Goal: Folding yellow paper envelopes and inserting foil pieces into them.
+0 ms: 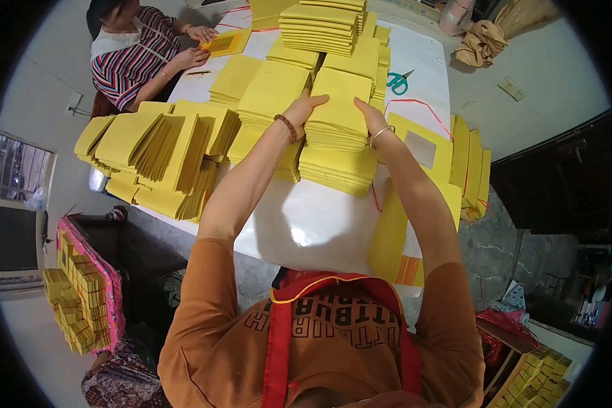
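Far left on my feed, folded yellow paper bundles [136, 136] crowd the white-topped desk [265, 224], and behind them a co-worker in a striped top [132, 58] handles a flat yellow frame-like piece [231, 45]. Coming across: the left hand [304, 117], curled in narrow at the left edge, thumb on top. Between the 2 hands sits the thick rectangular stack of yellow paper pieces [340, 85], directly above another yellow stack [338, 171]. Its long axis seems to run away from the body, so I've got it gripped along both sides, neither hand clearly nearer. The right hand [374, 121] hugs the right edge; its underside fingers I can't make out. Beyond it, teal-handled scissors [398, 83].
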A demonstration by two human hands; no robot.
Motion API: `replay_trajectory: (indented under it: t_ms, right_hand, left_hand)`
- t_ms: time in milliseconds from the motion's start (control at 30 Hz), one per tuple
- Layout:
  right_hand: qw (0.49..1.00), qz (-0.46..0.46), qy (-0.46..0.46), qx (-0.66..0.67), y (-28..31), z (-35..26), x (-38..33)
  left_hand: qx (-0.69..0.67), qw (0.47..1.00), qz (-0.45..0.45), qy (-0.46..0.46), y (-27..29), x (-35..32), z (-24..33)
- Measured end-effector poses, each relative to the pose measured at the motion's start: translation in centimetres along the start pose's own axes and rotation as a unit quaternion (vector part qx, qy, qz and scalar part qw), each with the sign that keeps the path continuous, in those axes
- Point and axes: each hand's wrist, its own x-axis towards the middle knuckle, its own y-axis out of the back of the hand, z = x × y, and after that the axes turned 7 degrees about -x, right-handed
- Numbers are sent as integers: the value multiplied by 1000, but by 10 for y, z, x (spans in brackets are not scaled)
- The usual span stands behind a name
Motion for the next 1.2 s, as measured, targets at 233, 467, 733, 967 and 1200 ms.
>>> replay_trajectory:
  t_ms: [233, 467, 733, 967, 1200]
  right_hand:
    - [999, 2, -22, -36, 15, -2, 2]
    - [998, -5, -38, -47, 4, -1, -15]
    - [991, -36, -43, -119, -1, -5, -53]
    - [988, -67, -13, -140, -1, 8, -55]
    - [988, -5, 19, -154, 35, -30, -105]
  left_hand:
    - [544, 710, 47, -446, -33, -90, -10]
    - [741, 494, 61, -451, -27, -96, -52]
    - [711, 520, 27, -473, -16, -83, -49]
    - [706, 547, 0, -449, -3, -81, -53]
    - [696, 537, -9, -477, -9, -88, -38]
